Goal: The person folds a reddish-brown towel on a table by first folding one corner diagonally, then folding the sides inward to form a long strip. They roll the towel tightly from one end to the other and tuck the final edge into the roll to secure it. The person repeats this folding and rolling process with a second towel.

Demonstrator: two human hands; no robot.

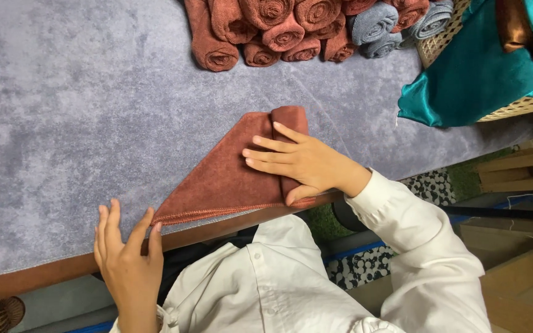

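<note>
A rust-brown towel (pixel 229 176) is seen under the right hand (pixel 303 163); beyond it, the grey surface (pixel 81 123), rust and blue-grey rolled towels (pixel 291 31), and teal satin cloth (pixel 470 80).

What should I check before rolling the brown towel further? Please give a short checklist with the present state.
1. Right hand lies flat on the rolled part of the brown towel: ok.
2. Left hand pins the pointed corner at the table edge: ok.
3. Unrolled part lies flat, without wrinkles: ok.
4. Roll tightness: cannot tell.
5. Pile of rolled towels is apart from the work: ok.
</note>
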